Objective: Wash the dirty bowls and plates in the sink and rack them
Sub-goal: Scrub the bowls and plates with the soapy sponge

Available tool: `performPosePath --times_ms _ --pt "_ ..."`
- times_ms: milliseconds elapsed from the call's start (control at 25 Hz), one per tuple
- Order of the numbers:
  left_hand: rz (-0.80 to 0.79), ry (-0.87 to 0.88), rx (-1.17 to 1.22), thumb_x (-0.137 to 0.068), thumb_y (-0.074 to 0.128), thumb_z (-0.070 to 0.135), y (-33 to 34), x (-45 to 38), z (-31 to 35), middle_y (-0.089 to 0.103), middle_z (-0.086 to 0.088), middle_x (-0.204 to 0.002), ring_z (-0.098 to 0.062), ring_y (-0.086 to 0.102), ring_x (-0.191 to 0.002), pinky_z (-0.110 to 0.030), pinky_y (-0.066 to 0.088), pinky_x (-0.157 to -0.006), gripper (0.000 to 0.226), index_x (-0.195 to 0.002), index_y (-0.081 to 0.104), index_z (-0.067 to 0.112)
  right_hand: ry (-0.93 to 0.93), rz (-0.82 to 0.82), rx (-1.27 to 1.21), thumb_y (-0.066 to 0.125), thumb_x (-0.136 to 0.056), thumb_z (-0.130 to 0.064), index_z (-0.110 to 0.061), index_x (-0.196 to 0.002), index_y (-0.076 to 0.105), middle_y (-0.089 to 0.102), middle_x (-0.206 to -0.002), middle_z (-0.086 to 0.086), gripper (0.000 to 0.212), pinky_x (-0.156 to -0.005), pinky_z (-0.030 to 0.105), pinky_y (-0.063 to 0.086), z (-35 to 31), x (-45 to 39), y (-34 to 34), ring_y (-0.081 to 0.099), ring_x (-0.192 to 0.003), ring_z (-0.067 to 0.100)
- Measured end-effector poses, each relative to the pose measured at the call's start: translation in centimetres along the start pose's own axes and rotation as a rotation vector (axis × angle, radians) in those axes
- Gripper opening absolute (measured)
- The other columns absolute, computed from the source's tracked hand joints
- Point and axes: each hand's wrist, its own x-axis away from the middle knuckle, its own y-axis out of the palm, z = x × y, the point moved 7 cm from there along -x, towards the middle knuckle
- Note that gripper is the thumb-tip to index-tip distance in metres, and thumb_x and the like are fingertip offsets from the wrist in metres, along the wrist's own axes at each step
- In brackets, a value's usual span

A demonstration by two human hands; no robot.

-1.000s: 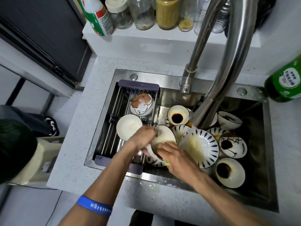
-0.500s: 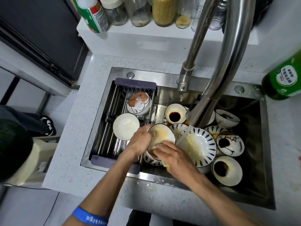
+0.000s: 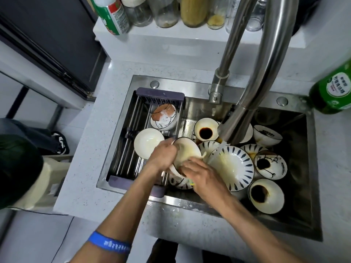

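Observation:
My left hand (image 3: 163,155) grips the rim of a white bowl (image 3: 187,150), tilted over the sink (image 3: 296,221). My right hand (image 3: 199,175) holds a yellow-green sponge (image 3: 191,182) against the bowl's lower edge; most of the sponge is hidden. A soapy blue-striped plate (image 3: 232,168) lies just right of the bowl. Several bowls with dark sauce sit around it, such as one (image 3: 206,131) at the back and one (image 3: 266,195) at the front right. In the rack (image 3: 129,149) on the left stand a white bowl (image 3: 148,143) and a brown-patterned bowl (image 3: 164,118).
The steel faucet (image 3: 252,88) arches over the middle of the sink, its head above the dishes. A green bottle (image 3: 332,92) stands on the counter at the right. Jars and a spray can (image 3: 112,14) line the back ledge.
The bowl has tilted and turned a little in my left hand while my right hand rubbed the sponge along its lower edge. The view shifted slightly.

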Motion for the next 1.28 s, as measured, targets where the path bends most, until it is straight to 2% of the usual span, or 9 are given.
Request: performPosePath --times_ms 120,240,360,520,680,760,960,1160,1280 --pt "0.196 0.108 0.099 -0.082 0.038 0.021 -1.7 0.1 0.2 0.067 0.001 -0.108 -0.021 0.06 -0.103 -0.032 0.049 -0.086 0.04 -0.114 0.062 0.026 0.119 0.094 -0.094 0.059 -0.065 0.014 -0.012 -0.1 0.069 0.066 -0.101 -0.003 0.044 -0.076 0.038 0.055 0.6 -0.1 -0.1 0.061 -0.095 0.021" --pt "0.039 0.013 -0.038 -0.076 0.043 0.018 -1.4 -1.0 -0.3 0.068 -0.003 -0.089 -0.029 0.062 -0.095 -0.034 0.048 -0.078 0.036 -0.102 0.068 0.021 -0.085 0.023 0.13 0.052 -0.075 0.006 -0.014 -0.104 0.068 0.065 -0.109 -0.001 0.038 -0.081 0.037 0.057 -1.6 -0.2 0.3 0.06 -0.106 0.024" --pt "0.172 0.092 0.091 -0.079 0.041 0.02 -1.8 1.0 0.1 0.069 0.004 -0.106 -0.014 0.061 -0.102 -0.029 0.048 -0.091 0.047 -0.119 0.063 0.028 0.124 0.088 -0.08 0.06 -0.066 0.01 -0.009 -0.096 0.07 0.066 -0.099 0.001 0.037 -0.075 0.037 0.056 -0.6 0.1 0.1 0.061 -0.097 0.023" --pt "0.004 -0.065 0.045 -0.085 0.047 0.046 -1.9 -0.2 -0.4 0.071 -0.001 -0.11 -0.025 0.063 -0.109 -0.042 0.049 -0.098 0.039 -0.114 0.068 0.028 -0.048 0.052 0.038 0.063 -0.071 0.012 -0.012 -0.103 0.07 0.067 -0.109 -0.001 0.041 -0.086 0.036 0.054 -0.8 -0.2 -0.3 0.059 -0.103 0.02" --pt "-0.157 -0.186 0.985 -0.094 0.038 0.065 0.4 2.0 -2.5 0.068 -0.021 -0.118 -0.035 0.066 -0.107 -0.047 0.056 -0.089 0.067 -0.127 0.063 0.012 0.6 0.156 -0.911 0.082 -0.071 -0.001 -0.012 -0.087 0.067 0.071 -0.078 -0.005 0.024 -0.066 0.028 0.054 0.7 -0.9 -2.0 0.064 -0.076 0.009" --pt "-0.141 -0.231 1.117 -0.091 0.049 0.059 1.2 2.5 -4.4 0.068 -0.023 -0.113 -0.035 0.068 -0.098 -0.045 0.059 -0.074 0.063 -0.125 0.063 0.008 0.862 0.23 -1.41 0.084 -0.067 -0.002 -0.014 -0.092 0.064 0.073 -0.083 -0.001 0.035 -0.066 0.027 0.055 1.1 0.2 -0.7 0.067 -0.084 0.015" --pt "-0.199 -0.086 1.252 -0.048 0.098 0.026 0.6 2.1 -3.3 0.067 -0.02 -0.12 -0.03 0.067 -0.108 -0.046 0.058 -0.085 0.082 -0.119 0.066 0.003 1.286 0.683 -1.113 0.071 -0.085 -0.045 -0.012 -0.081 0.066 0.072 -0.089 0.009 0.034 -0.071 0.036 0.056 4.6 1.5 0.9 0.068 -0.085 0.027" --pt "-0.144 0.022 0.864 -0.065 0.073 -0.004 -2.6 3.0 -2.4 0.07 -0.025 -0.105 -0.037 0.068 -0.099 -0.05 0.059 -0.079 0.05 -0.114 0.064 -0.002 0.728 0.377 -1.111 0.053 -0.089 -0.026 -0.024 -0.127 0.062 0.062 -0.13 -0.009 0.039 -0.099 0.026 0.047 2.1 -2.7 -0.1 0.057 -0.12 0.008" --pt "-0.102 0.052 0.701 -0.062 0.072 -0.007 -2.5 3.3 -1.9 0.068 -0.031 -0.099 -0.043 0.068 -0.093 -0.056 0.054 -0.083 0.047 -0.108 0.066 -0.004 0.652 0.093 -0.968 0.053 -0.094 -0.021 -0.029 -0.134 0.057 0.053 -0.141 -0.011 0.041 -0.103 0.021 0.039 1.4 -4.5 -0.6 0.049 -0.127 0.003"
